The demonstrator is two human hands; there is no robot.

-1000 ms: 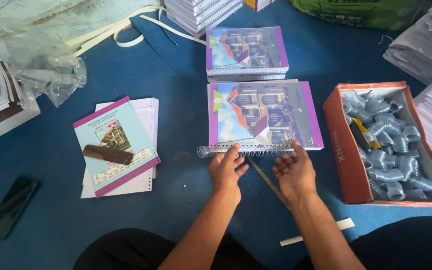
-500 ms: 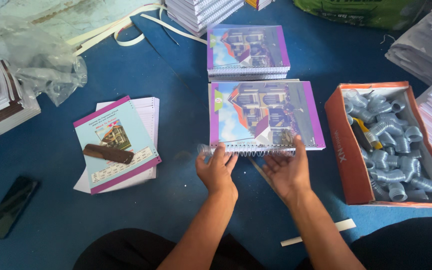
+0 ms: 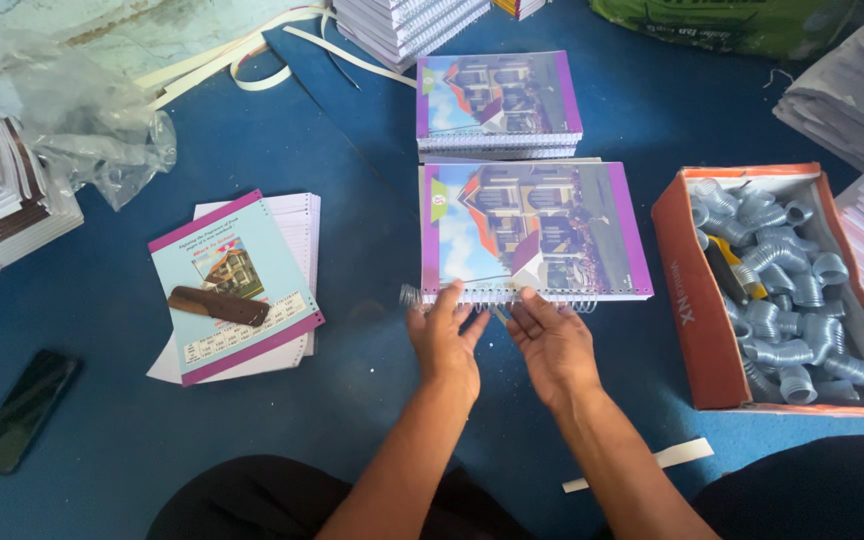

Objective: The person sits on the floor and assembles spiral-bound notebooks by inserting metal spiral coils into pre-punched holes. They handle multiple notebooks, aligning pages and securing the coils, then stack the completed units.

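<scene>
Wire spiral (image 3: 512, 296) on purple notebook (image 3: 532, 230), left hand (image 3: 445, 340) and right hand (image 3: 552, 345) grip loosely pinching it

Small bookbinding workshop, stacks of spiral-bound notebooks (image 3: 497, 100), loose punched page piles (image 3: 847, 95), orange box of wire coils (image 3: 687, 300), blue floor (image 3: 352, 200) as workspace

Both forearms are bare and sleeveless, no rings or watch visible, with dark black trousers (image 3: 252, 500) at the knees.
</scene>
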